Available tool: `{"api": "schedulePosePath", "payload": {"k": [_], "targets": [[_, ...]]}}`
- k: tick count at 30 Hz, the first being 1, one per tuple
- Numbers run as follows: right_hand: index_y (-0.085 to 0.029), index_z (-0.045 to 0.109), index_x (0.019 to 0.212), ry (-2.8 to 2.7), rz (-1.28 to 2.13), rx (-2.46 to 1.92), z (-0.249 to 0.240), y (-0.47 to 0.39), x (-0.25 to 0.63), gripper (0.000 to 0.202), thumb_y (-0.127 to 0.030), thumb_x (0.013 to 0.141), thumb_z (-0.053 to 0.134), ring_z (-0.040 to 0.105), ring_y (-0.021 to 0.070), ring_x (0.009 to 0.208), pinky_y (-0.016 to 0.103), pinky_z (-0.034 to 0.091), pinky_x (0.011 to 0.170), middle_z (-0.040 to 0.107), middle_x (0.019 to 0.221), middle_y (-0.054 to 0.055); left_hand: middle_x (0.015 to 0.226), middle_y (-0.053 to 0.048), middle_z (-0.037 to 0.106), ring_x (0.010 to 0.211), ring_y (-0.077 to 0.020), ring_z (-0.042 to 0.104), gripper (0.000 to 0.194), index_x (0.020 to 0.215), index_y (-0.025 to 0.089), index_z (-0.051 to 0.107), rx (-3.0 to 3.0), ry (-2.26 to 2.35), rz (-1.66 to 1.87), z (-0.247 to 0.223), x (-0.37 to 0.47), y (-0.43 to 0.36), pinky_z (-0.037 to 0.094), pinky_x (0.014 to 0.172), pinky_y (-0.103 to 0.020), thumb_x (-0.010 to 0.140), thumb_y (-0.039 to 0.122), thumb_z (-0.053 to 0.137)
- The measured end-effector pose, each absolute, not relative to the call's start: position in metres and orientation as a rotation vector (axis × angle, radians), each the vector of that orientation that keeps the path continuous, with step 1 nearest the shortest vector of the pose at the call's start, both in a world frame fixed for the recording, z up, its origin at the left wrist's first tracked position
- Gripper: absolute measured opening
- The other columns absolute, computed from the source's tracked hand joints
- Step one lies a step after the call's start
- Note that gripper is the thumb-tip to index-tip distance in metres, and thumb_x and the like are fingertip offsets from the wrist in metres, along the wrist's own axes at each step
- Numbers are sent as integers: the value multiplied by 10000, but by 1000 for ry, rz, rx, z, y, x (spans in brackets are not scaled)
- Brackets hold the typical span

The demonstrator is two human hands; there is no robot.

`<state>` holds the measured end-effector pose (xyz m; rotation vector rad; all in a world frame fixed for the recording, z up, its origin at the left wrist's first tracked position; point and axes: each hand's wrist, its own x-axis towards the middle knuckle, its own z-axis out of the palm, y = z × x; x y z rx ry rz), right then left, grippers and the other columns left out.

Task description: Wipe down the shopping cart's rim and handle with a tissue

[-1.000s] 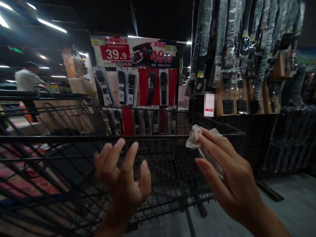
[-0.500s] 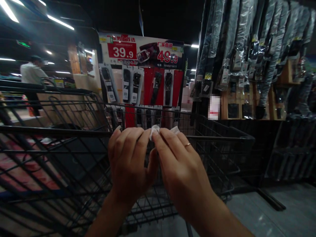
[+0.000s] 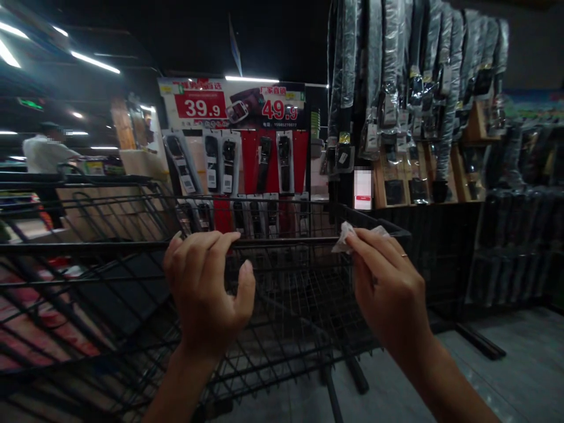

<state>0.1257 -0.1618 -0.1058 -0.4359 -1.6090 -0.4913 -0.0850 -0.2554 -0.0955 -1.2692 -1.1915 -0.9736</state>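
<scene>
1. A black wire cart (image 3: 110, 247) spans the near left and centre, its top rail (image 3: 286, 241) running left to right.
2. Plastic-wrapped belts (image 3: 390, 64) hang at the far right.
3. A price sign (image 3: 238, 108) reading 39.9 and 49.9 stands far centre.
4. Left hand (image 3: 202, 288): fingers bent at the rail, thumb apart, grip loose; firm contact is unclear.
5. Right hand (image 3: 392, 288): grip pinched on the white tissue (image 3: 343, 239), which lies at the rail's right part.
6. A thin ring (image 3: 404, 255) circles a right-hand finger.
</scene>
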Motion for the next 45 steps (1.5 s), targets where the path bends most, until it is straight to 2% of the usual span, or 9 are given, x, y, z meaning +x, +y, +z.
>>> {"api": "schedulePosePath", "payload": {"k": [5, 9, 14, 17, 24, 31, 37, 43, 45], "targets": [[-141, 686, 1083, -1494, -538, -494, -115, -142, 152, 256, -90, 908, 507, 668, 223, 967, 431, 541, 889, 716, 1046, 118, 1042, -122, 592, 1079, -318, 534, 339, 1137, 197, 520, -1280, -1225, -943, -94, -83, -258, 317, 1068, -571, 805, 267, 526], [-159, 694, 1051, -1452, -557, -487, -120, -137, 165, 240, -91, 896, 523, 664, 214, 959, 416, 546, 880, 703, 1057, 108, 1047, -135, 593, 1078, -329, 534, 346, 1146, 180, 516, -1292, -1225, -908, -93, -83, -261, 331, 1060, -568, 810, 262, 528], [-139, 697, 913, -1360, -494, -583, -131, -143, 168, 184, -108, 891, 517, 636, 186, 807, 355, 557, 756, 647, 863, 81, 1036, -140, 592, 1067, -341, 535, 331, 1131, 177, 518, -1266, -1217, -908, -93, -82, -260, 337, 1048, -590, 815, 273, 526], [-150, 664, 857, -1360, -365, -608, -143, -148, 158, 158, -98, 883, 517, 623, 170, 760, 320, 544, 692, 632, 828, 62, 1039, -140, 586, 1078, -342, 532, 316, 1114, 181, 516, -1246, -1229, -917, -93, -79, -258, 335, 1057, -591, 813, 274, 529], [-172, 614, 873, -1291, -132, -609, -178, -152, 130, 123, -95, 874, 517, 633, 182, 800, 345, 533, 745, 650, 845, 54, 999, -137, 567, 1046, -347, 526, 266, 1029, 187, 536, -1181, -1231, -963, -92, -73, -250, 353, 1029, -617, 801, 324, 527], [-194, 610, 853, -1318, -184, -513, -195, -148, 142, 121, -89, 869, 553, 644, 184, 814, 363, 544, 772, 652, 844, 43, 1024, -112, 538, 1081, -331, 495, 301, 1058, 232, 526, -1146, -1233, -987, -94, -70, -245, 347, 1027, -583, 765, 301, 540], [-185, 640, 923, -1383, -140, -347, -205, -155, 125, 190, -29, 842, 567, 666, 172, 839, 322, 563, 775, 677, 900, 51, 1058, -111, 488, 1108, -315, 459, 326, 1094, 202, 563, -1114, -1246, -936, -98, -58, -236, 360, 1010, -546, 784, 287, 512], [-186, 638, 1020, -1516, 11, -174, -217, -182, 76, 285, -11, 870, 472, 672, 207, 920, 377, 591, 793, 688, 946, 81, 1059, -94, 494, 1089, -281, 450, 424, 1162, 166, 568, -1293, -1257, -853, -98, -28, -225, 300, 1073, -533, 830, 419, 490], [-177, 638, 1003, -1554, -2, -150, -222, -182, 72, 281, -7, 875, 455, 668, 205, 925, 367, 593, 791, 685, 922, 82, 1026, -91, 523, 1043, -274, 467, 441, 1146, 159, 580, -1343, -1271, -813, -94, -22, -222, 349, 1022, -501, 835, 463, 509]]}}
